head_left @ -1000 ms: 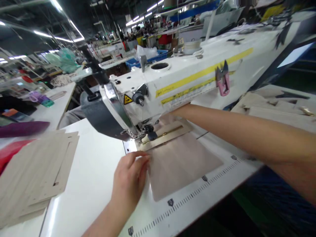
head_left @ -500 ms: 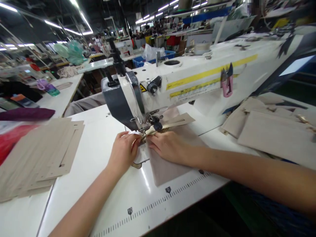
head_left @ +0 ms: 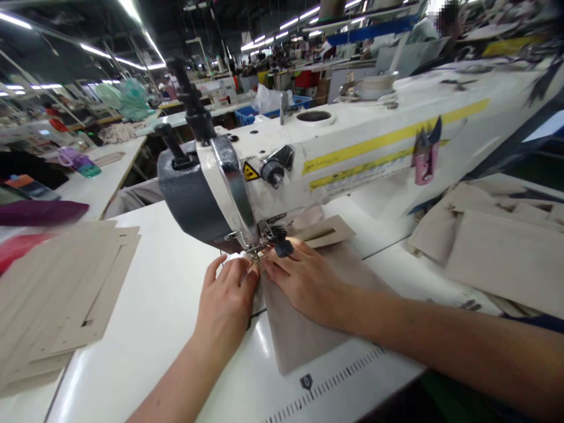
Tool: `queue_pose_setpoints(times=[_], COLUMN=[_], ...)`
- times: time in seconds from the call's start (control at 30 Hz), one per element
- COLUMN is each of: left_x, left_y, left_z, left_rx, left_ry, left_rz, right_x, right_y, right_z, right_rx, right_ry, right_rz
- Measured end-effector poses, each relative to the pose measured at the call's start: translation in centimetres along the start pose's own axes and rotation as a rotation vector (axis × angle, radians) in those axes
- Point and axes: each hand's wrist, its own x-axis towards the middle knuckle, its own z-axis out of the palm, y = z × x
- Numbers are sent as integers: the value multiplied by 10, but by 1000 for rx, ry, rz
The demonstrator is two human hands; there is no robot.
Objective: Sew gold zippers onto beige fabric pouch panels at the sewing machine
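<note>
A beige fabric piece (head_left: 291,335) lies under the needle area of a white sewing machine (head_left: 365,153). On its left edge, close beside the presser foot (head_left: 255,249), my left hand (head_left: 227,296) has its thumb and fingers pinched together, the little detail between them too small to name. My right hand (head_left: 308,285) rests on the fabric just right of the foot, fingers extended and pressing it down. A flat beige strip with a slot (head_left: 328,232) sticks out behind my right hand.
Stacked beige panels (head_left: 57,294) lie at the left, near red and purple material. More beige pieces (head_left: 506,252) are piled at the right. Pink snips (head_left: 426,155) hang on the machine arm. A ruler scale marks the table's front edge.
The view has moved closer to the machine. My right hand has shifted forward along the fabric, covering the metallic-looking edge seen before. My left hand remains beside the foot.
</note>
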Motion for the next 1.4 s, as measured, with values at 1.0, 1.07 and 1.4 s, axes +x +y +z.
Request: queue_pose_setpoints(times=[1.0, 1.07, 1.4], left_x=[9, 9, 7], left_y=[-2, -3, -2], left_z=[7, 9, 15], left_rx=[-40, -38, -67], left_ry=[115, 118, 175], left_rz=[-75, -70, -103], right_x=[17, 18, 18], right_y=[10, 10, 8], right_z=[11, 10, 9], right_rx=[123, 122, 121], right_ry=[-77, -99, -90], right_rz=[61, 67, 80])
